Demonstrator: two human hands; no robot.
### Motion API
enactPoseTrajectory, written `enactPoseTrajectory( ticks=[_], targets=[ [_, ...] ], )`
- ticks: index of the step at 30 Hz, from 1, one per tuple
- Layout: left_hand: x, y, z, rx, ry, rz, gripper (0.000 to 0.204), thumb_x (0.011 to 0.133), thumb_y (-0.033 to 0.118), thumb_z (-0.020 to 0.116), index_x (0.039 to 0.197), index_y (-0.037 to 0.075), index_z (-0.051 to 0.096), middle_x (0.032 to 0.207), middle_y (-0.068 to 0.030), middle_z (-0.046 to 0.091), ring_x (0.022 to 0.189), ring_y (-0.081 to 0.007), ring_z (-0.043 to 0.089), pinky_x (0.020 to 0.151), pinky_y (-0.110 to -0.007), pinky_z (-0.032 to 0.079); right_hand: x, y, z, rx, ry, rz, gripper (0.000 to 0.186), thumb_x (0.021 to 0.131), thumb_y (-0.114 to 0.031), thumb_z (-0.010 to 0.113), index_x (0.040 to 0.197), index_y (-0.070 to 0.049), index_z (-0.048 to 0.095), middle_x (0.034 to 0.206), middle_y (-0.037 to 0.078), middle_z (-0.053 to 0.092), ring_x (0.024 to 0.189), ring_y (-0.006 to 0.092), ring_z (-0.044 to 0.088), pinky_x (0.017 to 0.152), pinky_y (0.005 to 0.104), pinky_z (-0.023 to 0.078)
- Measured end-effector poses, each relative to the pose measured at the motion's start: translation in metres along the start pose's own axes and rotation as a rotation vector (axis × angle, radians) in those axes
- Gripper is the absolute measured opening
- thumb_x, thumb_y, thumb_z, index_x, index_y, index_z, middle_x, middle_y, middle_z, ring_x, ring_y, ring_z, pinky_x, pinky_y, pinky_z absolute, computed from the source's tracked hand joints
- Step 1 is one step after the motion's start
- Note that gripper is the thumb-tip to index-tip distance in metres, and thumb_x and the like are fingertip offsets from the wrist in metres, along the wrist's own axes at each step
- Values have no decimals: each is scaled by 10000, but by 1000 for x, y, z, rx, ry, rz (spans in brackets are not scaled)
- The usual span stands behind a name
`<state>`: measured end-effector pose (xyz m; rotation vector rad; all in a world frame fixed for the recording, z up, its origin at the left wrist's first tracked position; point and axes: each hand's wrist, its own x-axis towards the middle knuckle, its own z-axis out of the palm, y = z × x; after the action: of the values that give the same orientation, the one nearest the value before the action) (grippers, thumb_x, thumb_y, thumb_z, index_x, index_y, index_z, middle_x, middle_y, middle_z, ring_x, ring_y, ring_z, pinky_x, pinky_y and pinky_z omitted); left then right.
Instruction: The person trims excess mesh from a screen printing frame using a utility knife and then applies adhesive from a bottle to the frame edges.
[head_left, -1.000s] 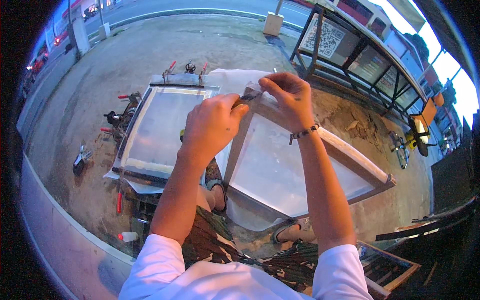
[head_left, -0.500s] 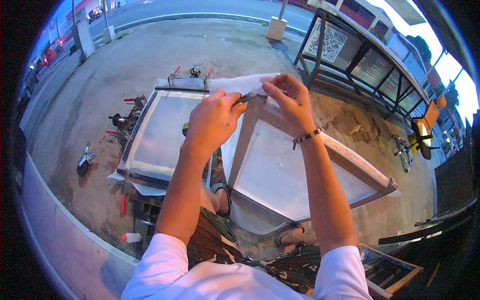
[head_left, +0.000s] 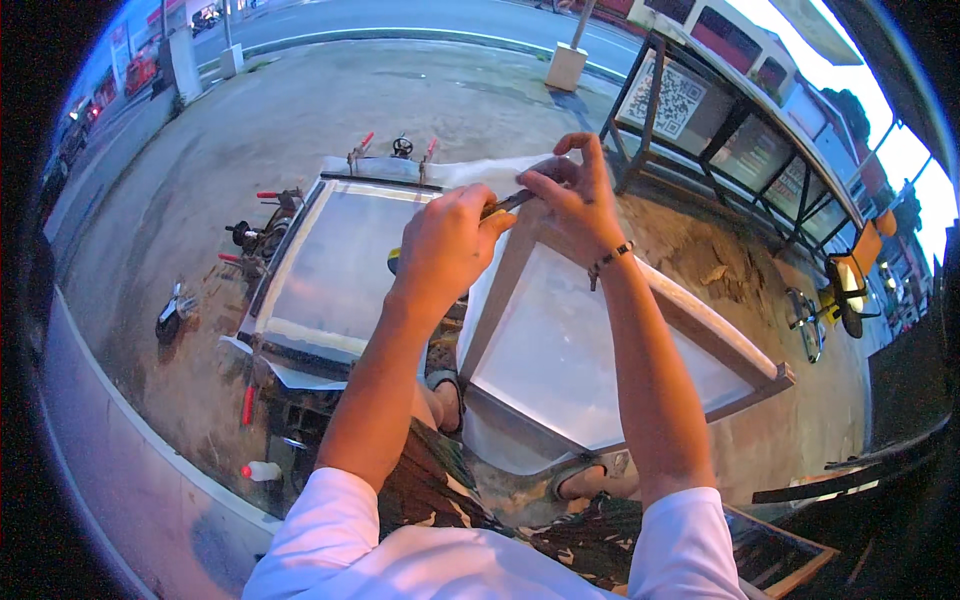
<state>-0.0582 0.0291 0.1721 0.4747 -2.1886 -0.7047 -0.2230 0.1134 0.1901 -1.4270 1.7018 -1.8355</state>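
Observation:
My left hand (head_left: 450, 235) is closed around a slim dark tool (head_left: 508, 203) whose kind I cannot make out. My right hand (head_left: 578, 200) is at the tool's tip, thumb and fingers bent together and one finger arched up; what it pinches is too small to tell. Both hands are above the top corner of a tilted wooden frame (head_left: 700, 330) with a pale translucent sheet (head_left: 555, 340) across it. Loose white sheet (head_left: 470, 172) extends leftward behind my hands. Left of it, a second framed panel (head_left: 335, 255) lies flat, partly covered by my left forearm.
Red-handled clamps (head_left: 240, 262) line the second panel's edges. A caster wheel (head_left: 172, 315) and a white bottle with a red cap (head_left: 262, 470) are at the left. A dark metal rack (head_left: 740, 130) stands at the far right. My feet are beside the tilted frame.
My right hand's fingers have shifted, with one finger now raised higher. The dark tool points a little more toward the right hand. The whole view has moved slightly.

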Motion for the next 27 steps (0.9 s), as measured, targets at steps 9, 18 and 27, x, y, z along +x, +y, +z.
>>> enactPoseTrajectory(
  ticks=[9,18,27],
  targets=[
    [11,2,2,86,-26,78,261,835,274,669,889,19,683,841,-197,670,791,-372,653,700,-431,500,-6,3,-5,-76,-62,-52,233,827,48,572,997,-15,718,995,67,709,918,98,624,818,249,491],
    [-32,-279,-137,717,182,-585,347,828,375,631,899,42,696,892,-225,670,865,-422,639,752,-508,490,-2,-1,-2,62,13,-128,227,897,7,557,1095,-7,668,1100,84,685,1054,142,614,929,273,455],
    [-21,-87,-47,-245,-9,-167,259,841,215,703,949,-18,682,895,-127,696,741,-185,658,651,-312,517,-11,-11,-1,68,-1,-65,267,900,15,543,1144,-11,649,1170,88,655,1126,152,581,990,273,418]
  ],
)
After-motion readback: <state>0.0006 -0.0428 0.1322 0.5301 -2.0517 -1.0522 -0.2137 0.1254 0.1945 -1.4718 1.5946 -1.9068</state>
